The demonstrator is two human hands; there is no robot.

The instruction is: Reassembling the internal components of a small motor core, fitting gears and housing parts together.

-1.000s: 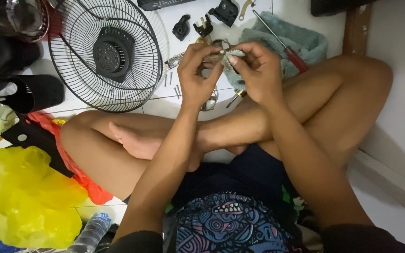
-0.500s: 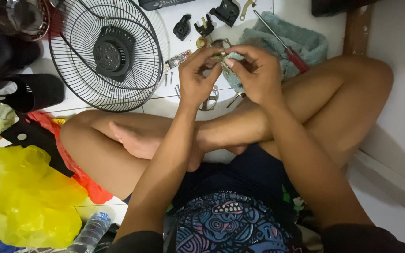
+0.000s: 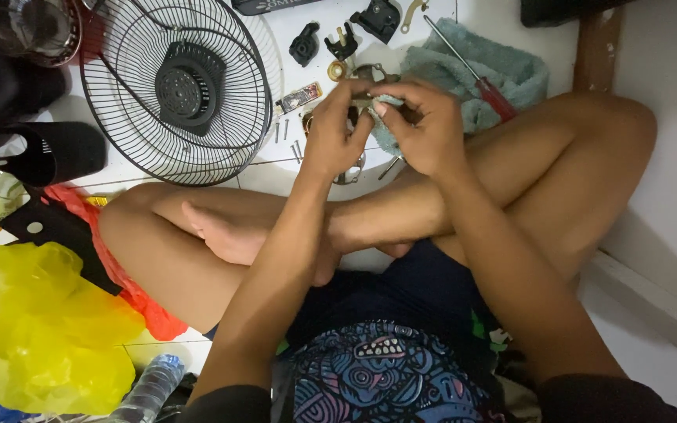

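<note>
I sit cross-legged on a white tiled floor. My left hand (image 3: 337, 133) and my right hand (image 3: 425, 129) meet above my shins, both pinching a small metal part (image 3: 370, 100) between thumbs and fingertips. The right hand also presses a bit of grey-green cloth against it. Most of the part is hidden by my fingers. Several loose screws (image 3: 290, 137) lie on the floor just left of my left hand.
A black wire fan grille (image 3: 178, 86) lies at upper left. A teal towel (image 3: 503, 74) with a red-handled screwdriver (image 3: 479, 74) lies behind my hands, with small black plastic pieces (image 3: 304, 43) nearby. A yellow plastic bag (image 3: 37, 329) and a water bottle (image 3: 146, 388) are at lower left. A wall runs along the right.
Both hands have stayed together on the small part; the fingers have shifted slightly around it, and the view has moved a little.
</note>
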